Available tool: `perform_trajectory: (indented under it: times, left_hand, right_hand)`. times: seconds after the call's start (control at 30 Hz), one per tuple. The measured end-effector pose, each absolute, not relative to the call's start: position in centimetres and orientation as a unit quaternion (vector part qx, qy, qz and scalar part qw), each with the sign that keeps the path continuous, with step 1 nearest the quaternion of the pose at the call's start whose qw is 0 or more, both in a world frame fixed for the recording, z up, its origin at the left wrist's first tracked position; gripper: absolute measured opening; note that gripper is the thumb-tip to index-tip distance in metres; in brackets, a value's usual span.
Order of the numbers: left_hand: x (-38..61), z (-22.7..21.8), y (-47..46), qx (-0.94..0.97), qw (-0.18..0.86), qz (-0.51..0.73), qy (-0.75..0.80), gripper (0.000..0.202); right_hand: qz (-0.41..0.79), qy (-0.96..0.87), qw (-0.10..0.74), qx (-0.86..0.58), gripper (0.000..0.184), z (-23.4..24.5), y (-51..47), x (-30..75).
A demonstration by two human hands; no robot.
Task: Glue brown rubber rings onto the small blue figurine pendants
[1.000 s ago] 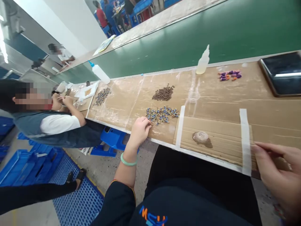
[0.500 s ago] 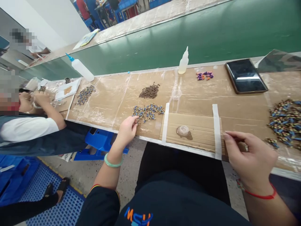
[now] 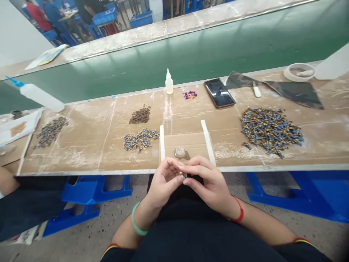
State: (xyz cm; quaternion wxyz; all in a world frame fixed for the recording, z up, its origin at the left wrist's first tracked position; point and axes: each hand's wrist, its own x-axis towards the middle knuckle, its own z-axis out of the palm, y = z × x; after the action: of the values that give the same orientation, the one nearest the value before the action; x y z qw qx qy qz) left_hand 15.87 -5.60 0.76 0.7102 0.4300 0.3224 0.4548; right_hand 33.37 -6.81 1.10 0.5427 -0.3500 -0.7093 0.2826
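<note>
My left hand and my right hand meet over my lap, just below the bench edge. Their fingertips pinch one small gold and blue part between them. Right above them on the cardboard lies a small round clear dish between two white tape strips. A small pile of blue and gold parts lies left of the strips. A much larger pile of the same parts lies to the right. A heap of small brown rings sits further back.
At the back stand a small squeeze bottle, several purple and orange bits, a phone, dark plastic sheets and a tape roll. A larger bottle lies far left. A green conveyor belt runs behind. A neighbour's arm shows at left.
The view swung right from the neighbour to the bench in front of me. My left hand left the small blue and gold pile and joined my right hand over my lap.
</note>
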Motion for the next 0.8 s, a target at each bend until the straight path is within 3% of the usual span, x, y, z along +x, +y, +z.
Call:
perform_trajectory:
  times: [0.2, 0.33, 0.57, 0.7, 0.8]
  left_hand:
    - [16.1, 0.2, -5.7, 0.409, 0.689, 0.478, 0.361, 0.044]
    - [16.7, 0.1, -5.9, 0.431, 0.625, 0.521, 0.389, 0.042]
    - [15.6, 1.2, -5.3, 0.607, 0.498, 0.497, 0.37, 0.017]
    - [15.4, 1.9, -5.0, 0.632, 0.483, 0.472, 0.381, 0.006]
    - [15.7, 2.1, -5.0, 0.576, 0.537, 0.459, 0.411, 0.012]
  right_hand:
    - [0.273, -0.688, 0.57, -0.356, 0.024, -0.1, -7.5, 33.2]
    - [0.404, -0.606, 0.578, -0.368, 0.015, 0.0, -7.5, 32.8]
    - [0.575, -0.527, 0.491, -0.388, 0.053, 1.4, -6.8, 33.3]
    - [0.616, -0.496, 0.456, -0.407, 0.058, 1.7, -6.6, 33.8]
    - [0.595, -0.504, 0.453, -0.433, 0.051, 1.7, -6.8, 33.8]
